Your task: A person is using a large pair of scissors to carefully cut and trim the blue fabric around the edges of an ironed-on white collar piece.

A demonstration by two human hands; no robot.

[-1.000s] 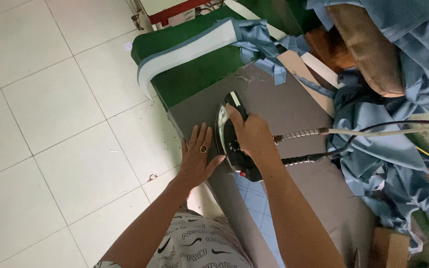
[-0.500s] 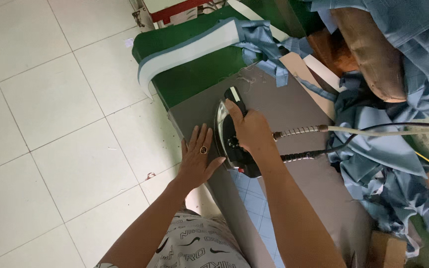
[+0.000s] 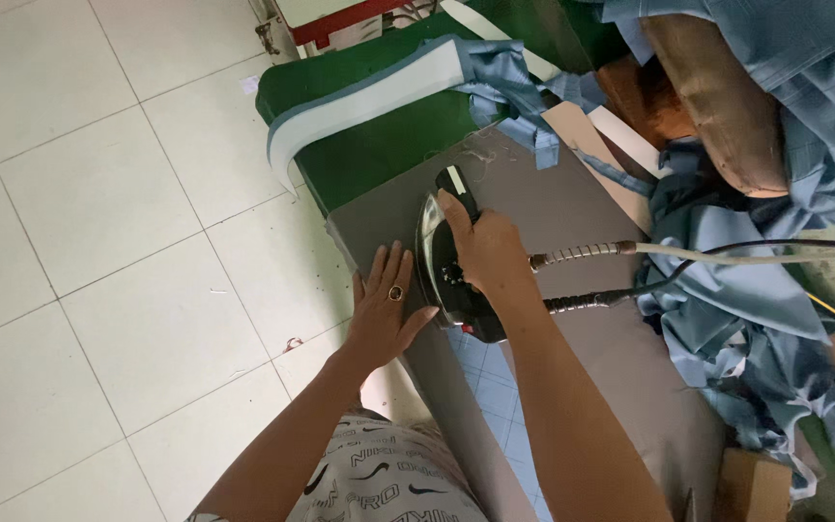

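The right hand [image 3: 487, 253] is closed around the handle of a black iron [image 3: 445, 263], with the fingers wrapped over the top and pointing toward the tip of the iron; the left hand [image 3: 384, 311] holds nothing and lies flat and open, fingers spread, just beside the iron on its left side. The iron stands on the grey ironing board [image 3: 572, 208], close to the board's left edge and about in the middle of its length, and the left hand presses on this same edge, partly over it. A ring [image 3: 395, 292] is visible on one finger of the left hand. To the left of the board there is only the white tiled floor [image 3: 99, 242]. At the far end of the board a thick green pad with a white foam layer [image 3: 379, 106] lies across it, and a strip of blue cloth [image 3: 509, 92] hangs over the pad. From the back of the iron two lines go to the right over the board: a pale hose with a metal spring [image 3: 582, 253] and a dark cable [image 3: 591, 300]. Along the right edge of the board a large heap of blue fabric [image 3: 756, 329] is piled, and a brown padded form [image 3: 717, 106] lies above it near the far right corner.
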